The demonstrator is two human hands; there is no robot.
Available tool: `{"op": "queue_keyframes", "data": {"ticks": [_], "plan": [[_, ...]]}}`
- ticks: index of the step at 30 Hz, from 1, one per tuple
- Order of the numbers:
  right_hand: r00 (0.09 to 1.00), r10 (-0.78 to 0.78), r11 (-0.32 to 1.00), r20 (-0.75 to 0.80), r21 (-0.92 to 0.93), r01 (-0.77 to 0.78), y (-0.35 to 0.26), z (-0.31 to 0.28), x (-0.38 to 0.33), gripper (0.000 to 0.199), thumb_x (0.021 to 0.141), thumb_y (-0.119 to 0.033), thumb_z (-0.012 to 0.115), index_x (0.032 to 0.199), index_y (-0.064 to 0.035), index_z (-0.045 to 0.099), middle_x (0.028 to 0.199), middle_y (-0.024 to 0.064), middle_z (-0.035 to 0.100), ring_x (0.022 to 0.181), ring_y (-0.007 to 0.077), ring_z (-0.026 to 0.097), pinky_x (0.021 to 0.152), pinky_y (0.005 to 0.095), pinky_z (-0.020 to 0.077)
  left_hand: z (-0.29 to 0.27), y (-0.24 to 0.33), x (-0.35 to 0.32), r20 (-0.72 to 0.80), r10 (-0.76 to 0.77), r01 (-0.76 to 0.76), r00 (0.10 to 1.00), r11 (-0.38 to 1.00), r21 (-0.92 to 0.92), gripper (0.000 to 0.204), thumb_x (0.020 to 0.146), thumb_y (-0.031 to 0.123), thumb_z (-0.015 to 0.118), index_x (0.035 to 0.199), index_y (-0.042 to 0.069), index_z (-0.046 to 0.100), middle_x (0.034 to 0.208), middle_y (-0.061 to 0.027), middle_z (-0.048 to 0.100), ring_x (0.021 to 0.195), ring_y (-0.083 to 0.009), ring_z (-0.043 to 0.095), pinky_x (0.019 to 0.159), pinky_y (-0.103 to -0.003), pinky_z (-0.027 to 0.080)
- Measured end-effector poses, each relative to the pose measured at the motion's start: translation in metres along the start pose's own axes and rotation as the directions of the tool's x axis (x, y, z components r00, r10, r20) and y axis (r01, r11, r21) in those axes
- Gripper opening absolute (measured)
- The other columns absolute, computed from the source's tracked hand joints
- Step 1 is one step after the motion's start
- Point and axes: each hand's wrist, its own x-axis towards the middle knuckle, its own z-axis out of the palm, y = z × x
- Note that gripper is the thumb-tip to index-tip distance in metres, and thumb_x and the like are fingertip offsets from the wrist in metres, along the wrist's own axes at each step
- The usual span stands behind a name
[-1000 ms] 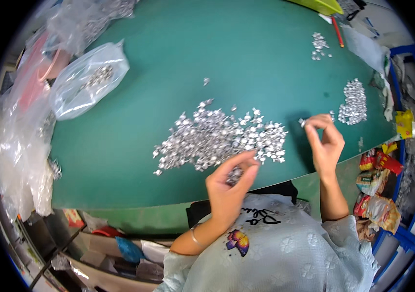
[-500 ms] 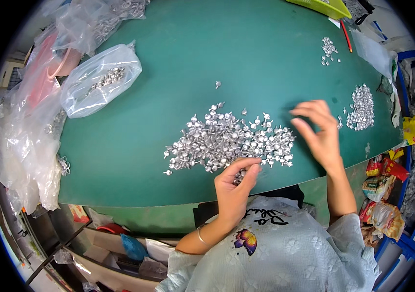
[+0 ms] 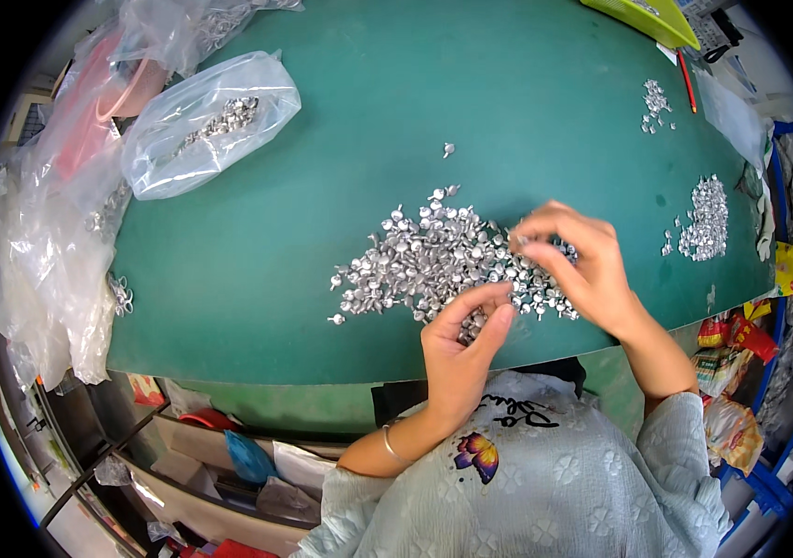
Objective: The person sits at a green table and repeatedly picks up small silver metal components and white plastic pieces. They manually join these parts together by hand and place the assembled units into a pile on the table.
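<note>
A large pile of small silver metal pieces (image 3: 424,256), with round heads and short stems, lies on the green table (image 3: 322,112) before me. At the pile's near edge my left hand (image 3: 459,349) is curled, thumb and forefinger tips close together, with several of the pieces showing in its hollow. Over the right side of the pile is my right hand (image 3: 582,265), its thumb and fingertips pinched on what looks like one silver piece (image 3: 520,241). One single piece (image 3: 449,149) lies apart beyond the pile.
Two smaller heaps of silver pieces, one larger (image 3: 705,219) and one smaller (image 3: 657,102), lie at the right. A clear bag (image 3: 159,153) with more pieces is at the left, beside heaped plastic bags (image 3: 47,270). A red pencil (image 3: 686,82) and green basket (image 3: 643,17) are far right.
My right hand has moved left from beside the pile to over it, and its spread fingers have come together. The left hand stays near the pile's front edge; the view has shifted slightly.
</note>
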Motion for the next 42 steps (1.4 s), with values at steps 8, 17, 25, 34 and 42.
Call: {"op": "queue_keyframes", "data": {"ticks": [8,17,25,34,42], "plan": [[0.995,-0.095,0.989,-0.036,0.113,0.099,-0.026,-0.007,-0.025,0.017,0.070,0.001,0.071,0.086,0.0045,0.066,0.077,0.0118,0.065,0.067,0.0215,0.059,0.061,0.0301,0.0466,0.015,0.012,-0.004,0.050,-0.024,0.034,0.998,0.976,-0.213,0.022,0.084,0.002,0.063,0.106,-0.002,0.063,0.089,-0.0031,0.062,0.083,-0.0070,0.052,0.072,-0.021,0.043],[0.982,-0.141,0.979,-0.128,0.129,0.158,-0.034,-0.010,-0.038,0.018,0.066,0.002,0.075,0.081,0.0059,0.065,0.072,0.0125,0.065,0.066,0.0212,0.061,0.058,0.0298,0.0472,0.020,0.022,-0.010,0.114,-0.024,0.041,0.993,0.988,-0.149,0.015,0.083,0.000,0.064,0.097,-0.002,0.065,0.086,-0.0035,0.062,0.076,-0.0072,0.052,0.069,-0.021,0.042],[0.974,-0.177,0.974,-0.144,0.118,0.195,-0.042,-0.009,-0.042,0.017,0.067,0.004,0.074,0.081,0.0059,0.065,0.073,0.0125,0.065,0.067,0.0227,0.062,0.060,0.0318,0.0492,0.018,0.022,-0.012,0.139,0.090,-0.082,0.986,0.994,-0.066,0.013,0.080,-0.004,0.064,0.093,-0.002,0.065,0.086,-0.0049,0.061,0.074,-0.0083,0.051,0.068,-0.022,0.042],[0.982,-0.139,0.983,-0.124,0.105,0.152,-0.050,-0.009,-0.049,0.015,0.072,0.010,0.066,0.087,0.0064,0.064,0.078,0.0145,0.065,0.070,0.0241,0.062,0.064,0.0323,0.0496,0.019,0.023,-0.016,0.135,0.133,-0.125,0.982,0.990,-0.064,0.012,0.080,-0.006,0.064,0.091,-0.002,0.065,0.085,-0.0044,0.061,0.073,-0.0075,0.051,0.066,-0.021,0.041],[0.988,-0.084,0.987,-0.129,0.129,0.100,-0.058,-0.009,-0.058,0.018,0.074,0.011,0.064,0.091,0.0071,0.063,0.080,0.0143,0.065,0.072,0.0225,0.061,0.064,0.0312,0.0487,0.020,0.023,-0.023,0.156,0.062,-0.042,0.986,0.990,-0.131,0.009,0.083,-0.004,0.062,0.091,-0.002,0.064,0.084,-0.0026,0.059,0.073,-0.0053,0.049,0.064,-0.019,0.038]]}}
